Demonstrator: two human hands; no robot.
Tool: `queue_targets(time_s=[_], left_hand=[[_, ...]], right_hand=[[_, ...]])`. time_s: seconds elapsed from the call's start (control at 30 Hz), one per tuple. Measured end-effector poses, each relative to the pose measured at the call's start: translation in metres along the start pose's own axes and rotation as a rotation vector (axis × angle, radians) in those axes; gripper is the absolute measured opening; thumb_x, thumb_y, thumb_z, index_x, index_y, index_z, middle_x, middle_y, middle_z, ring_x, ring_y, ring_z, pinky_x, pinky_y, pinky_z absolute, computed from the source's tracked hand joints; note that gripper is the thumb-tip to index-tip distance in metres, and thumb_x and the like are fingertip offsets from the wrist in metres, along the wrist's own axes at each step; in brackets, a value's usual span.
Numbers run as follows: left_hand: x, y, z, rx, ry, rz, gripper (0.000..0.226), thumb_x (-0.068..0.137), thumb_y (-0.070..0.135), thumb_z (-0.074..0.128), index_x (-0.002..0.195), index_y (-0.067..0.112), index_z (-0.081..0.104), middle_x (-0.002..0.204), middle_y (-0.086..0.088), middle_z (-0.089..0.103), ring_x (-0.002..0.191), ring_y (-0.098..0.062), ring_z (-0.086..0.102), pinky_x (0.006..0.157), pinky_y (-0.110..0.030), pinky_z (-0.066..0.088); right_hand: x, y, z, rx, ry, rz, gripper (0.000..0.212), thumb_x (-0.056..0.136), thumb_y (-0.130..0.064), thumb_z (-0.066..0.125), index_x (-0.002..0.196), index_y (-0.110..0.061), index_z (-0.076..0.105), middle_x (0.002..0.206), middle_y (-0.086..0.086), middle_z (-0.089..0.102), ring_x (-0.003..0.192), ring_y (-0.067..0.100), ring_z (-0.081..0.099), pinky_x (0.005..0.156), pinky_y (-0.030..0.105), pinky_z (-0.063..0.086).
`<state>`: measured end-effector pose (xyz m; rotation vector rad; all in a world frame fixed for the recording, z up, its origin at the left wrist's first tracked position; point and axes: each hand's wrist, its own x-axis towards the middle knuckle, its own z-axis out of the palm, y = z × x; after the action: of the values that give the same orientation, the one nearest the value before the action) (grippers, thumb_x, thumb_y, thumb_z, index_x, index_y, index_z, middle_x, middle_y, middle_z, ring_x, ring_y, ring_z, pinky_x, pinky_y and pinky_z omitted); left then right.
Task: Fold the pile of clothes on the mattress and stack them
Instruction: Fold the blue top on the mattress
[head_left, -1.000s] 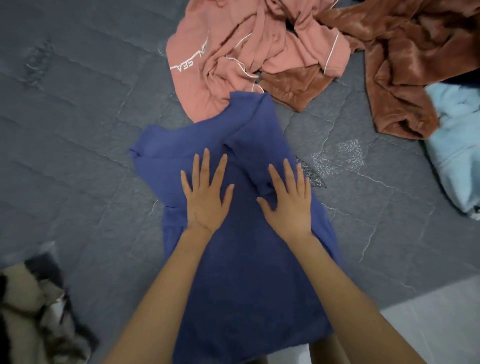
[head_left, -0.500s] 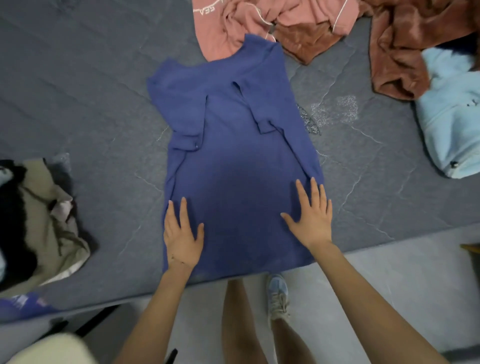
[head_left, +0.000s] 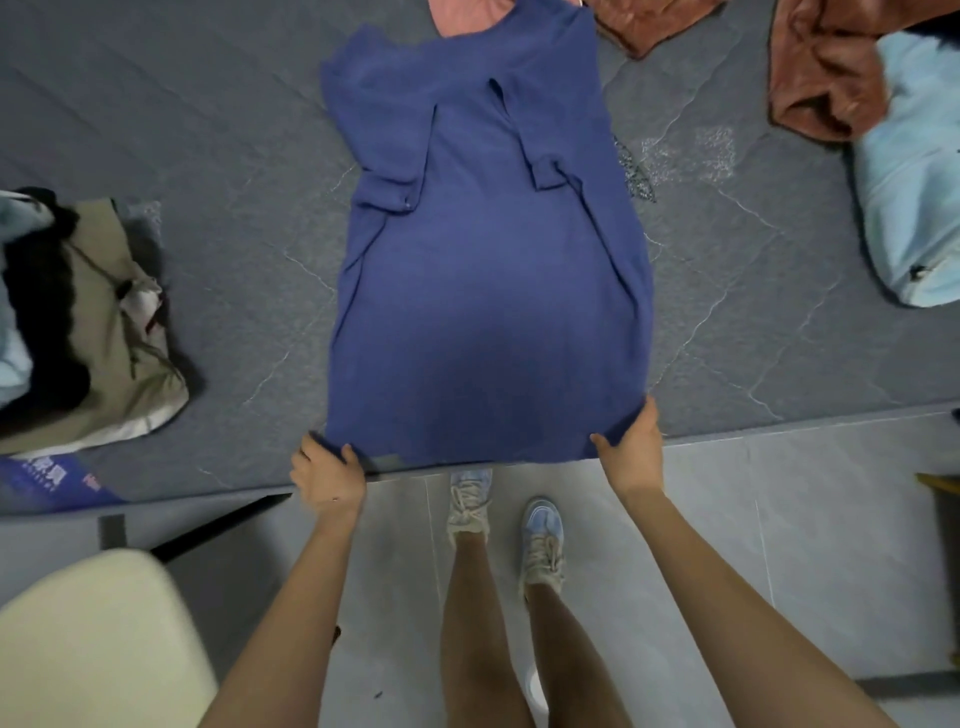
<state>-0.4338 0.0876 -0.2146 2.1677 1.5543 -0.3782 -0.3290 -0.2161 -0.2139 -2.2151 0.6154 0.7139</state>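
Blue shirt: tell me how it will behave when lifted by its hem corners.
The blue shirt is probably floppy: it lies flat with soft creases, so the middle should sag between the left hand and right hand. Likely light: thin cloth. The folded-in sleeves may slip open.

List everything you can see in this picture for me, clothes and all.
blue garment: one, dark blue, flat on mattress centre, sleeves folded in
mattress: one, grey, under the clothes
pink garment: one, pink, top edge
brown fleece: count unclear, brown, top right
pale blue garment: one, pale blue, right edge
clothes stack: one, khaki, black, pale blue, left edge
cream object: one, cream, bottom left, blurred
floor: grey tiles, below mattress
shoes: two, blue-beige, on floor
hands: two, left hand and right hand, gripping the blue garment's bottom corners
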Motion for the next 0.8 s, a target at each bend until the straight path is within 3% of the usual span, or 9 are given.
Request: queue_targets(time_s=[0.13, 0.17, 0.23, 0.3, 0.43, 0.5, 0.6, 0.73, 0.8], left_hand=[[0.005, 0.000, 0.005, 0.009, -0.005, -0.013, 0.032, 0.093, 0.014, 0.058, 0.115, -0.009, 0.053, 0.124, -0.031, 0.048, 0.116, -0.044, 0.042, 0.094, -0.047, 0.034], [0.005, 0.004, 0.006, -0.012, 0.015, 0.022, 0.026, 0.093, 0.012, 0.057, 0.108, -0.010, 0.056, 0.117, -0.031, 0.052, 0.111, -0.044, 0.045, 0.091, -0.046, 0.035], [0.001, 0.018, 0.007, -0.187, 0.047, 0.140, 0.013, 0.092, 0.005, 0.054, 0.093, -0.007, 0.055, 0.097, -0.030, 0.058, 0.094, -0.042, 0.053, 0.083, -0.047, 0.039], [-0.005, 0.037, 0.006, -0.379, 0.040, 0.222, 0.008, 0.094, 0.003, 0.050, 0.086, 0.003, 0.049, 0.082, -0.021, 0.056, 0.076, -0.031, 0.052, 0.072, -0.042, 0.041], [-0.003, 0.077, 0.003, -0.582, 0.072, 0.269, 0.011, 0.096, 0.007, 0.048, 0.089, 0.011, 0.042, 0.072, -0.006, 0.048, 0.064, -0.016, 0.045, 0.064, -0.031, 0.037], [0.007, 0.100, -0.004, -0.657, 0.114, 0.268, 0.021, 0.097, 0.007, 0.048, 0.082, 0.016, 0.036, 0.067, 0.003, 0.039, 0.057, -0.005, 0.038, 0.062, -0.028, 0.035], [0.030, 0.137, -0.017, -0.788, 0.128, 0.240, 0.035, 0.098, 0.006, 0.046, 0.074, 0.023, 0.028, 0.070, 0.005, 0.031, 0.059, -0.004, 0.033, 0.061, -0.023, 0.038], [0.076, 0.200, -0.034, -0.879, 0.173, 0.262, 0.036, 0.097, 0.002, 0.045, 0.073, 0.023, 0.027, 0.069, 0.005, 0.031, 0.057, -0.001, 0.034, 0.059, -0.010, 0.038], [0.097, 0.231, -0.044, -0.885, 0.183, 0.284, 0.037, 0.096, 0.001, 0.044, 0.072, 0.023, 0.026, 0.068, 0.006, 0.031, 0.055, 0.001, 0.035, 0.059, -0.008, 0.036]], right_hand=[[0.000, 0.002, 0.000, -0.091, -0.067, 0.034, 0.018, 0.086, -0.006, 0.065, 0.100, -0.004, 0.054, 0.094, 0.012, 0.060, 0.092, 0.035, 0.058, 0.073, 0.036, 0.043], [0.000, 0.000, -0.001, -0.099, -0.064, -0.010, 0.011, 0.086, -0.006, 0.064, 0.085, -0.006, 0.053, 0.084, 0.011, 0.057, 0.082, 0.033, 0.056, 0.068, 0.033, 0.039], [0.001, -0.009, -0.001, -0.079, -0.043, -0.107, 0.026, 0.087, -0.006, 0.063, 0.070, -0.008, 0.044, 0.076, 0.012, 0.051, 0.074, 0.030, 0.049, 0.065, 0.032, 0.033], [0.000, -0.025, -0.001, -0.031, 0.018, -0.196, 0.033, 0.087, -0.007, 0.066, 0.067, -0.008, 0.040, 0.082, 0.013, 0.048, 0.076, 0.028, 0.046, 0.068, 0.032, 0.033], [0.011, -0.068, -0.006, 0.196, 0.144, -0.227, 0.032, 0.086, -0.007, 0.069, 0.068, -0.012, 0.043, 0.094, 0.009, 0.044, 0.088, 0.017, 0.043, 0.087, 0.027, 0.038], [0.021, -0.089, -0.011, 0.291, 0.149, -0.205, 0.044, 0.088, -0.009, 0.066, 0.062, -0.015, 0.032, 0.075, 0.007, 0.039, 0.072, 0.014, 0.036, 0.071, 0.029, 0.037], [0.038, -0.121, -0.018, 0.397, 0.172, -0.169, 0.042, 0.093, -0.015, 0.061, 0.065, -0.016, 0.029, 0.063, -0.002, 0.029, 0.059, 0.010, 0.026, 0.056, 0.023, 0.029], [0.077, -0.178, -0.022, 0.474, 0.267, -0.181, 0.024, 0.094, -0.015, 0.059, 0.076, -0.009, 0.044, 0.072, 0.007, 0.039, 0.070, 0.018, 0.037, 0.070, 0.035, 0.042], [0.097, -0.209, -0.021, 0.507, 0.311, -0.154, 0.027, 0.093, -0.014, 0.059, 0.072, -0.011, 0.042, 0.069, 0.005, 0.040, 0.072, 0.019, 0.039, 0.073, 0.042, 0.045]])
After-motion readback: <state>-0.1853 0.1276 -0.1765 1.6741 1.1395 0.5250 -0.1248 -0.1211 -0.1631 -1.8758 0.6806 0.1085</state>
